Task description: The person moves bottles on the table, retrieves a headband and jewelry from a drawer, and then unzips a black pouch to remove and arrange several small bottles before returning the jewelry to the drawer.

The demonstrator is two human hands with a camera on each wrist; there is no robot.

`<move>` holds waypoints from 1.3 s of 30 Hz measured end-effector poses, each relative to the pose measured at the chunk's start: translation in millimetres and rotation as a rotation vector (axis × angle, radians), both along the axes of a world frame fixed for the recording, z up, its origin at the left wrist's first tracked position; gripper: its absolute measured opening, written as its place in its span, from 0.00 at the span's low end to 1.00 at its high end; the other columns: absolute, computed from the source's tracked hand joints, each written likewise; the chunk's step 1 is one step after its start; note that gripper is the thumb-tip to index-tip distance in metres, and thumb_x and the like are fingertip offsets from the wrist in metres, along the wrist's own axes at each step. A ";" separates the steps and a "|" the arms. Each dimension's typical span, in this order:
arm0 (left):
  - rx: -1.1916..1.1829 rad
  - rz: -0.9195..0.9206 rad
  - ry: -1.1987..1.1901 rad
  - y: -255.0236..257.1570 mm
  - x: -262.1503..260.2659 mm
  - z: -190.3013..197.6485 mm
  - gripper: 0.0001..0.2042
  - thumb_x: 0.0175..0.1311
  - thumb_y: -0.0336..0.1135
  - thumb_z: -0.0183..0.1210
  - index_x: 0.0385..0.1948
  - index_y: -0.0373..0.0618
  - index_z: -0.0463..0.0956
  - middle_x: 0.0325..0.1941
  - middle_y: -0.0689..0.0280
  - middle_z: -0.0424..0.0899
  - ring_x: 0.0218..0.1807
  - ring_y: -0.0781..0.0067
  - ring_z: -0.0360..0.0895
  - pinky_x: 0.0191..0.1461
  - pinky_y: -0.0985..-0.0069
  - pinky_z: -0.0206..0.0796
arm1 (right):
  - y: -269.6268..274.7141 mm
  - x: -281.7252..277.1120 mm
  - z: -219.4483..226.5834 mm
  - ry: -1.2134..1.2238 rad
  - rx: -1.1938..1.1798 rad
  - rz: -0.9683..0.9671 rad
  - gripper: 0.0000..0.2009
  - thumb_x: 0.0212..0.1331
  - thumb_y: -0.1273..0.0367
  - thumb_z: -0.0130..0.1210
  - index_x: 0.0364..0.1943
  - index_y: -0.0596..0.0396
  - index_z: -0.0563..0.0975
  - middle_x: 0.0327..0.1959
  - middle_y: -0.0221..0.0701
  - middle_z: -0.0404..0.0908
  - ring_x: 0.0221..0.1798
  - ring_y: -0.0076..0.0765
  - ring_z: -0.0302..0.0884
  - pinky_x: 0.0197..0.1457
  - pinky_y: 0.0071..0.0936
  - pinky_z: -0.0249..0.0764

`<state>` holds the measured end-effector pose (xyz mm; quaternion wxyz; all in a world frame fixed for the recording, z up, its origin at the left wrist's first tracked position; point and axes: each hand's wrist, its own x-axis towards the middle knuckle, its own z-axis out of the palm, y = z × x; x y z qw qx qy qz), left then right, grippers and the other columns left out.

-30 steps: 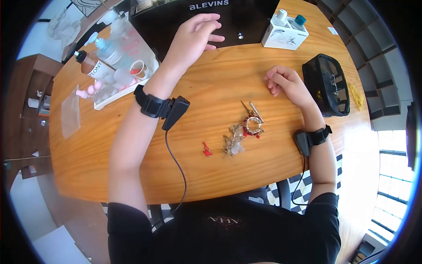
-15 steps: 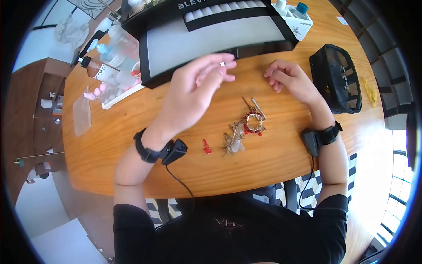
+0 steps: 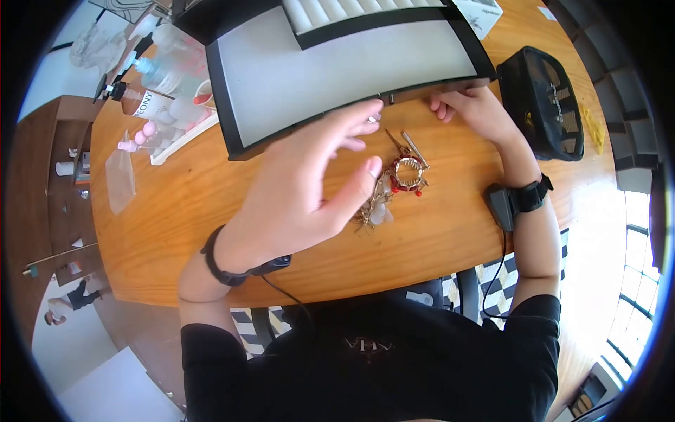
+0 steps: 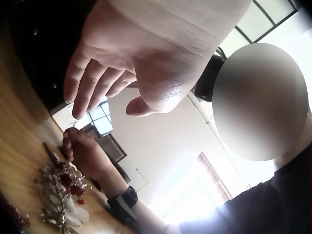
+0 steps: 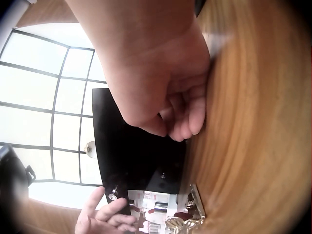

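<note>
A black box's drawer (image 3: pixel 337 74) is pulled out toward me, showing a white lining and padded white ring rolls (image 3: pixel 365 14). My left hand (image 3: pixel 295 186) is at its front edge, fingers close by a small silver knob (image 5: pixel 113 196) and the thumb spread away. The left wrist view shows that palm (image 4: pixel 141 53) with relaxed fingers. My right hand (image 3: pixel 481 112) rests on the table by the drawer's front right corner, fingers loosely curled and holding nothing. Between the hands lie a round gold ornament with red beads (image 3: pixel 408 174), slender metal pins (image 3: pixel 413 148) and a branching hair ornament (image 3: pixel 380 211), partly hidden.
On the left stands a white tray (image 3: pixel 186 141) of pump bottles and pink-capped bottles. A clear plastic bag (image 3: pixel 119 179) lies beside it. To the right are a black mesh pouch (image 3: pixel 541 105) and a white holder (image 3: pixel 481 15). A person (image 3: pixel 70 302) shows far left.
The drawer has come out of the box toward me, with my left hand moving back along with it. The thumb has spread apart. My right hand stays on the table; the red piece is now hidden.
</note>
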<state>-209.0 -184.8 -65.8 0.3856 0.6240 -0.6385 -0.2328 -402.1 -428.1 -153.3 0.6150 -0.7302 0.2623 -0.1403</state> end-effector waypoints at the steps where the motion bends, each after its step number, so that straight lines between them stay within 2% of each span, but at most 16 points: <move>1: -0.026 0.005 -0.042 1.8 1.6 5.7 0.21 0.69 0.28 0.59 0.63 0.37 0.74 0.58 0.53 0.86 0.53 0.64 0.86 0.56 0.71 0.75 | -0.8 -0.3 -0.6 0.004 -0.004 0.005 0.10 0.67 0.73 0.53 0.43 0.64 0.84 0.33 0.30 0.83 0.35 0.24 0.80 0.39 0.23 0.78; 3: -0.122 0.043 -0.097 1.6 5.6 20.7 0.16 0.69 0.26 0.58 0.56 0.35 0.79 0.52 0.56 0.87 0.49 0.68 0.86 0.53 0.74 0.75 | 2.0 -0.9 -0.3 0.037 0.001 -0.019 0.11 0.68 0.71 0.54 0.44 0.65 0.84 0.33 0.29 0.83 0.35 0.23 0.79 0.40 0.22 0.77; 5: -0.154 0.085 -0.129 0.6 11.9 29.6 0.14 0.69 0.26 0.59 0.55 0.36 0.80 0.52 0.58 0.87 0.48 0.72 0.86 0.49 0.77 0.74 | 10.3 1.4 1.9 0.072 -0.010 -0.055 0.12 0.68 0.70 0.55 0.45 0.65 0.84 0.32 0.28 0.83 0.35 0.23 0.78 0.40 0.21 0.76; 7: -0.152 0.092 -0.305 -6.3 21.1 39.8 0.14 0.69 0.27 0.60 0.55 0.39 0.80 0.52 0.61 0.87 0.46 0.75 0.84 0.46 0.79 0.73 | 18.4 4.2 3.6 0.107 -0.040 -0.048 0.14 0.68 0.68 0.57 0.46 0.67 0.83 0.34 0.28 0.83 0.36 0.22 0.78 0.44 0.22 0.75; 9: -0.141 0.101 -0.486 -16.7 34.4 48.7 0.14 0.69 0.29 0.61 0.55 0.43 0.80 0.52 0.64 0.87 0.46 0.78 0.83 0.44 0.80 0.72 | 25.8 4.1 3.9 0.074 -0.059 -0.024 0.15 0.69 0.67 0.57 0.48 0.69 0.83 0.38 0.29 0.84 0.40 0.22 0.78 0.49 0.21 0.76; 11: -0.120 0.109 -0.683 -30.6 48.7 57.3 0.14 0.69 0.31 0.63 0.56 0.46 0.80 0.51 0.67 0.87 0.45 0.80 0.81 0.41 0.81 0.70 | 25.6 3.1 6.5 0.113 -0.177 0.074 0.13 0.68 0.68 0.57 0.47 0.67 0.83 0.37 0.28 0.84 0.38 0.22 0.77 0.46 0.21 0.75; 12: -0.005 0.156 -0.593 -38.1 50.2 62.4 0.13 0.70 0.34 0.63 0.54 0.47 0.80 0.47 0.69 0.85 0.44 0.79 0.79 0.42 0.80 0.70 | 25.0 3.1 9.1 0.129 -0.236 0.122 0.13 0.68 0.69 0.57 0.47 0.66 0.83 0.36 0.28 0.84 0.38 0.22 0.76 0.45 0.21 0.74; 14: 0.118 0.211 -0.821 -47.3 32.6 82.8 0.16 0.70 0.36 0.61 0.55 0.42 0.76 0.46 0.60 0.85 0.47 0.68 0.82 0.49 0.72 0.73 | 28.4 3.9 20.8 0.176 -0.279 0.184 0.10 0.67 0.69 0.58 0.44 0.63 0.83 0.33 0.27 0.83 0.36 0.22 0.75 0.42 0.22 0.73; 16: 0.221 0.162 -0.850 -57.8 40.5 83.3 0.17 0.70 0.38 0.59 0.55 0.39 0.74 0.47 0.53 0.85 0.49 0.58 0.84 0.53 0.66 0.75 | 31.1 3.7 22.9 0.174 -0.328 0.215 0.08 0.67 0.69 0.59 0.42 0.61 0.82 0.31 0.28 0.82 0.34 0.23 0.74 0.39 0.23 0.72; 18: 0.305 0.016 -0.678 -78.8 65.4 77.0 0.15 0.70 0.38 0.58 0.52 0.38 0.75 0.47 0.50 0.84 0.50 0.51 0.84 0.55 0.62 0.75 | 33.8 2.8 18.4 0.121 -0.382 0.223 0.08 0.67 0.68 0.60 0.40 0.59 0.81 0.29 0.28 0.81 0.32 0.23 0.74 0.37 0.23 0.71; 20: 0.269 0.100 -0.792 -66.9 48.3 79.5 0.15 0.70 0.37 0.58 0.53 0.39 0.74 0.47 0.50 0.84 0.50 0.51 0.84 0.54 0.62 0.75 | 34.2 2.5 18.2 0.100 -0.417 0.231 0.08 0.68 0.68 0.60 0.39 0.60 0.81 0.29 0.30 0.81 0.32 0.24 0.74 0.38 0.23 0.71; 22: 0.233 0.112 -0.808 -66.5 44.0 78.9 0.14 0.70 0.37 0.59 0.51 0.39 0.75 0.46 0.52 0.85 0.48 0.53 0.84 0.53 0.64 0.75 | 35.2 1.8 17.6 0.103 -0.440 0.229 0.09 0.68 0.67 0.60 0.39 0.60 0.81 0.29 0.31 0.81 0.32 0.25 0.75 0.38 0.23 0.72; 24: 0.195 0.062 -0.728 -73.0 74.3 64.1 0.12 0.69 0.37 0.60 0.48 0.40 0.78 0.43 0.55 0.86 0.46 0.58 0.84 0.51 0.66 0.75 | 35.8 2.3 18.7 0.129 -0.458 0.226 0.09 0.68 0.67 0.60 0.39 0.60 0.81 0.29 0.31 0.81 0.32 0.26 0.75 0.38 0.24 0.72; 27: 0.086 0.022 -0.653 -62.0 100.4 41.2 0.11 0.71 0.36 0.62 0.50 0.44 0.79 0.42 0.70 0.84 0.41 0.78 0.77 0.43 0.78 0.68 | 36.3 2.0 18.6 0.100 -0.436 0.225 0.09 0.68 0.67 0.60 0.39 0.61 0.81 0.29 0.32 0.81 0.33 0.27 0.76 0.38 0.24 0.73; 33: 0.252 0.088 -0.624 -27.0 95.7 57.6 0.09 0.73 0.37 0.60 0.42 0.40 0.78 0.36 0.68 0.79 0.39 0.76 0.74 0.45 0.76 0.65 | 36.4 2.2 16.5 0.089 -0.411 0.233 0.08 0.67 0.69 0.60 0.38 0.61 0.81 0.29 0.32 0.82 0.33 0.28 0.77 0.39 0.25 0.74; 39: 0.248 0.072 -0.477 -6.4 98.2 51.7 0.09 0.74 0.38 0.59 0.42 0.40 0.78 0.36 0.69 0.79 0.39 0.77 0.73 0.48 0.76 0.64 | 41.8 4.1 19.4 0.101 -0.453 0.268 0.06 0.62 0.71 0.62 0.37 0.62 0.81 0.29 0.33 0.82 0.34 0.30 0.79 0.41 0.25 0.75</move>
